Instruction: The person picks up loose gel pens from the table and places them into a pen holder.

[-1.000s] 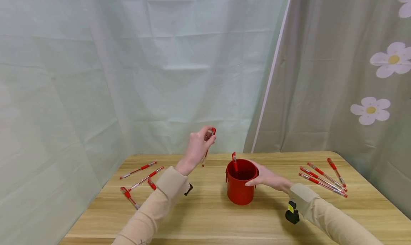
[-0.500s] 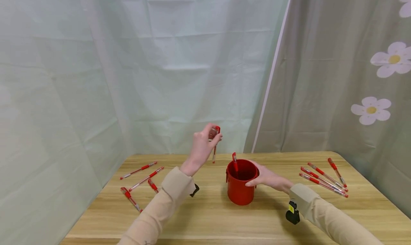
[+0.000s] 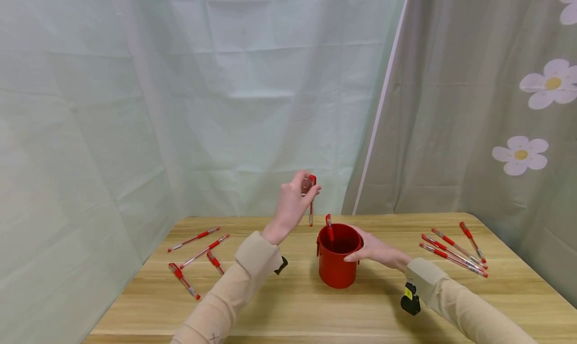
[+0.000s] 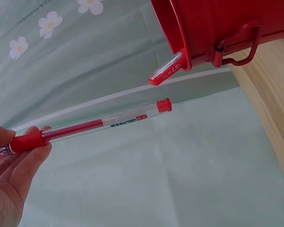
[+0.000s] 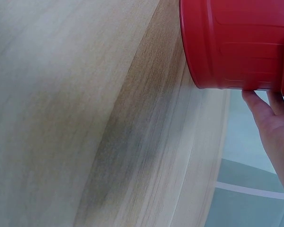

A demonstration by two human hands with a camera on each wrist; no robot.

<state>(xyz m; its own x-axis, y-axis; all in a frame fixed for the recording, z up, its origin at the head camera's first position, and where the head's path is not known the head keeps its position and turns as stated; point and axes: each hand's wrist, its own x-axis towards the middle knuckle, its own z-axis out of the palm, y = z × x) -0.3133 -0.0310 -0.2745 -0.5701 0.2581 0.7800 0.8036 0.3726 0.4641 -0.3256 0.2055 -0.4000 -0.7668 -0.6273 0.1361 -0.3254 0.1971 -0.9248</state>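
Gripping the red bucket (image 3: 337, 270) by its right side with the right hand (image 3: 377, 249) — curled round it, probably bracing it against tipping, midway between the side edges of the desk (image 3: 306, 316). Pinching a pen (image 4: 85, 127) by its red grip with the left hand (image 3: 290, 205), clamped on it, hanging it tail-down just left of the bucket's mouth, apparently leaving the lower barrel free. Seeing four loose pens (image 3: 176, 271) lying toward the left edge, perhaps placed for that hand's reach; another pen (image 3: 330, 227) leaning inside the bucket; four more pens (image 3: 439, 253) clustering near the far right corner — and, beyond the far edge, a curtain (image 3: 252, 93) hanging.
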